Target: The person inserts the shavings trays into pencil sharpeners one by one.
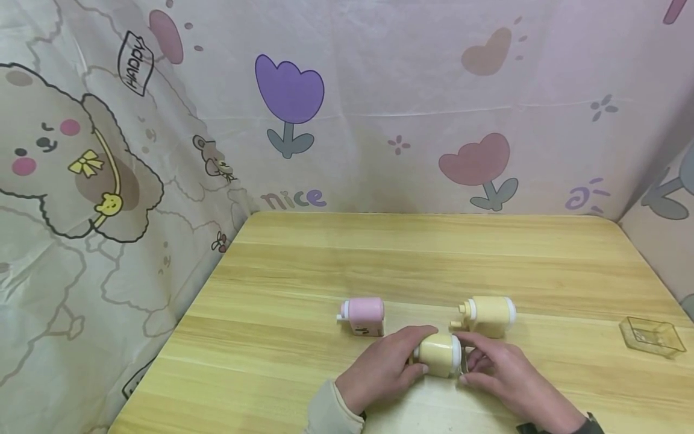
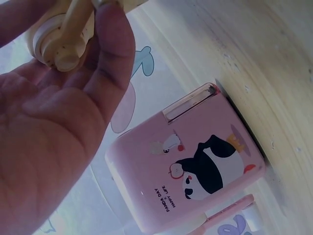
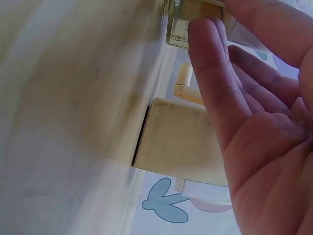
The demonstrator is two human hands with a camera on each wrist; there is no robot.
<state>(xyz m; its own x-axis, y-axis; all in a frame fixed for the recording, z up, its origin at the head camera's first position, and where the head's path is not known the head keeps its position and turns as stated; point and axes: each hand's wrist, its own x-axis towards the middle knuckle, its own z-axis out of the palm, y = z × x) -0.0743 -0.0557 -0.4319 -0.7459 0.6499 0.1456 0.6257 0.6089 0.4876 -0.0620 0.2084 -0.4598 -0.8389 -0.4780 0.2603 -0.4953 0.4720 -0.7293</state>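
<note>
Several toy-like crank pencil sharpeners are in view. My left hand [image 1: 386,366] grips a yellow pencil sharpener [image 1: 437,354] with a white rim, lying at the front of the table. Its crank handle [image 2: 73,34] shows past the fingers in the left wrist view. At the sharpener's right end, my right hand [image 1: 506,369] pinches a clear shavings drawer [image 1: 463,360] between thumb and fingers. In the right wrist view this drawer [image 3: 181,29] is partly covered by the fingertips. Whether it sits inside the sharpener is hidden.
A pink sharpener [image 1: 366,316] with a panda print stands to the left. Behind the right hand stands another yellow sharpener [image 1: 492,316]. An amber see-through drawer [image 1: 652,336] lies at the table's right side. Printed cloth walls [image 1: 368,169] border the wooden table [image 1: 260,313].
</note>
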